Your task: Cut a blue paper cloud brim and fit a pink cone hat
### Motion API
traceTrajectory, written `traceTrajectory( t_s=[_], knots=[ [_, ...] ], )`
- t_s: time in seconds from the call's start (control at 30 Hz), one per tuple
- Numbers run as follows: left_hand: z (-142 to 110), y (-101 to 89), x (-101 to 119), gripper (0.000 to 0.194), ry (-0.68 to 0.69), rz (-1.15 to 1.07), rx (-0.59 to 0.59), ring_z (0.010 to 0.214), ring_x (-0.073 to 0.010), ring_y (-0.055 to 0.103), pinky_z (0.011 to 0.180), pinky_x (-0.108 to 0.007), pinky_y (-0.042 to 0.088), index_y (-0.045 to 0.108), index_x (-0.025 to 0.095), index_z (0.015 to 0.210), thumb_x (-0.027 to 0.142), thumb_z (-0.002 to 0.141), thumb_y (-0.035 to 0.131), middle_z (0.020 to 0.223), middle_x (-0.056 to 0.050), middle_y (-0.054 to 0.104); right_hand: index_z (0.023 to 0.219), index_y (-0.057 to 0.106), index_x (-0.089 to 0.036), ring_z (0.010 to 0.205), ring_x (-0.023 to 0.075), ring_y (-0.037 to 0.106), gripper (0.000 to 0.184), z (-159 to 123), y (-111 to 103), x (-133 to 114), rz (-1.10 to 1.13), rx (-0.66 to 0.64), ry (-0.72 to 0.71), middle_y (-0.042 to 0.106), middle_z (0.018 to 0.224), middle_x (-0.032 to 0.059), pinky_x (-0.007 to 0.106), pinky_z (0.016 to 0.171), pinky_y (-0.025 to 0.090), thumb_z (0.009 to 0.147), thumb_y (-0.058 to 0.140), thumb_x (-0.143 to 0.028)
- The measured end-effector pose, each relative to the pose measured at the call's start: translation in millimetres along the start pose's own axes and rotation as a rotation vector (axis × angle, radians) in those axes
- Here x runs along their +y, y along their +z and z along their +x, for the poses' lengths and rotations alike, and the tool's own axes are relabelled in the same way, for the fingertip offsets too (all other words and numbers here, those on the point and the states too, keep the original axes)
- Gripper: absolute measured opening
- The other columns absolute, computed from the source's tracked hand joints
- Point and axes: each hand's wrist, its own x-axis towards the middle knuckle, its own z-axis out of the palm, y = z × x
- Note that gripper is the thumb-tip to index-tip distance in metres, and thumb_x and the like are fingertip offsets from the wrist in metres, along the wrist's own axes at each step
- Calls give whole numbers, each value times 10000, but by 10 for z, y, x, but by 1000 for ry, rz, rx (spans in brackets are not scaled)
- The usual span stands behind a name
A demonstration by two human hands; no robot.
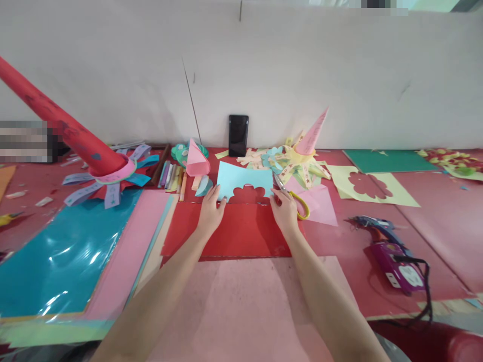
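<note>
A light blue sheet of paper with a scalloped, flower-like cut-out along its near edge stands between my hands. My left hand grips its left near corner between thumb and fingers. My right hand has the right near corner in the same way. Below the sheet lies a red sheet, and red shows through the cut-out. Scissors with yellow handles lie just beside my right hand, partly hidden by it. Left of the blue sheet are small light blue paper pieces.
A black phone leans on the wall. A red paper cone stands left, a pink cone right. A glue gun and purple power strip lie right, with a cut yellow sheet beyond. Wrapped blue paper is left.
</note>
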Motion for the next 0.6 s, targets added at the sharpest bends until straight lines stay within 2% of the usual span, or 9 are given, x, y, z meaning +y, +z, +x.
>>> traceTrajectory(
  t_s=[0.1, 0.17, 0.27, 0.33, 0.47, 0.6],
  knots=[
    [-16, 24, 25, 477, 6, 163, 10, 1418, -299, 232, 1129, -496, 267, 445, 119, 1342, 250, 885, 479, 1505, -180, 314, 1002, 696, -176, 986, 272, 591, 290, -27, 43, 73, -118, -43, 7, 688, 1032, 115, 507, 1005, 376, 842, 473, -271],
    [-52, 14, 65, 467, 54, 253, 29, 1432, -301, 182, 1131, -514, 245, 437, 135, 1346, 246, 893, 461, 1537, -170, 239, 1000, 694, -184, 1055, 287, 565, 282, -48, 54, 83, -173, -48, 4, 655, 1126, 122, 520, 1023, 355, 842, 480, -275],
    [-117, -13, 115, 396, 119, 338, -35, 1373, -271, 347, 1141, -502, 231, 495, 162, 1296, 229, 918, 400, 1474, -146, 387, 1008, 686, -188, 1159, 308, 511, 272, -70, 45, 45, -230, -42, -21, 565, 1284, 139, 513, 1007, 372, 841, 491, -276],
    [-151, -19, 129, 398, 118, 371, -102, 1318, -259, 433, 1141, -495, 237, 495, 157, 1300, 241, 929, 379, 1397, -141, 495, 1018, 677, -193, 1148, 291, 531, 270, -81, 28, -4, -249, -40, -61, 579, 1275, 133, 506, 1025, 355, 855, 472, -257],
    [-177, -2, 132, 457, 77, 410, -189, 1350, -271, 386, 1139, -533, 205, 422, 161, 1368, 305, 937, 379, 1399, -133, 494, 992, 671, -192, 1030, 242, 620, 273, -127, 12, -100, -265, -80, -142, 697, 1069, 106, 505, 1088, 264, 887, 420, -212],
    [-174, 4, 138, 441, 65, 414, -226, 1370, -275, 349, 1136, -552, 193, 443, 195, 1354, 332, 941, 377, 1445, -106, 441, 1019, 664, -159, 1101, 274, 603, 269, -196, 67, -109, -311, -175, -137, 691, 1102, 136, 511, 1094, 256, 897, 439, -238]
  ],
)
